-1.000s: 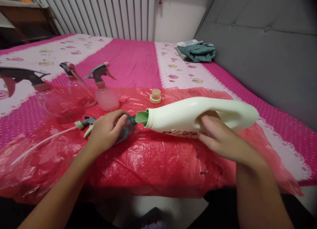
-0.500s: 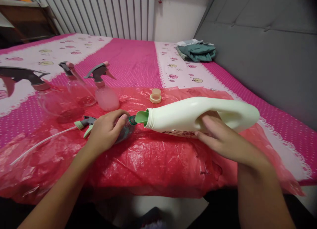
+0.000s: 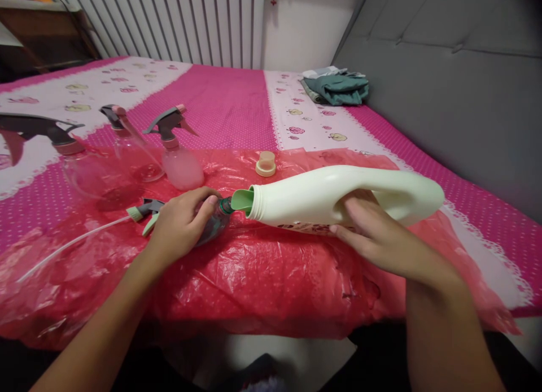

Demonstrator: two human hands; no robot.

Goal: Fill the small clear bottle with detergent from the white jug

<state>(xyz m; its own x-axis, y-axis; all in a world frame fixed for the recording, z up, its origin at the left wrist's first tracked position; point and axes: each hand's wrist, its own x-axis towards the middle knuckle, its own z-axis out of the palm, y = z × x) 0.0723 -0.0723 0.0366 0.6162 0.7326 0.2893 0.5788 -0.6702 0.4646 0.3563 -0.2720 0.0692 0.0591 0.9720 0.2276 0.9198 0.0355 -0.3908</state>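
My left hand [image 3: 182, 220] is closed around a small clear bottle [image 3: 215, 225], whose open green-rimmed neck faces right and tilts up. With my right hand [image 3: 372, 231] I grip the handle of a large pale-green detergent jug [image 3: 309, 197], held on its side. The jug's green pouring spout [image 3: 243, 200] meets the small bottle's mouth; whether liquid is flowing I cannot tell. A grey-and-green spray head [image 3: 146, 211] with a long white tube lies just left of my left hand. Behind the jug's neck stands a translucent yellowish cap [image 3: 266, 164].
Red plastic sheeting [image 3: 254, 279] covers the bed's near edge. On the left stand a spray bottle with pink liquid [image 3: 183, 167] and two clear ones [image 3: 141, 157]. Folded clothes [image 3: 336, 88] lie at the back right, beside a grey padded headboard [image 3: 449, 70]. A radiator [image 3: 182, 25] lines the wall.
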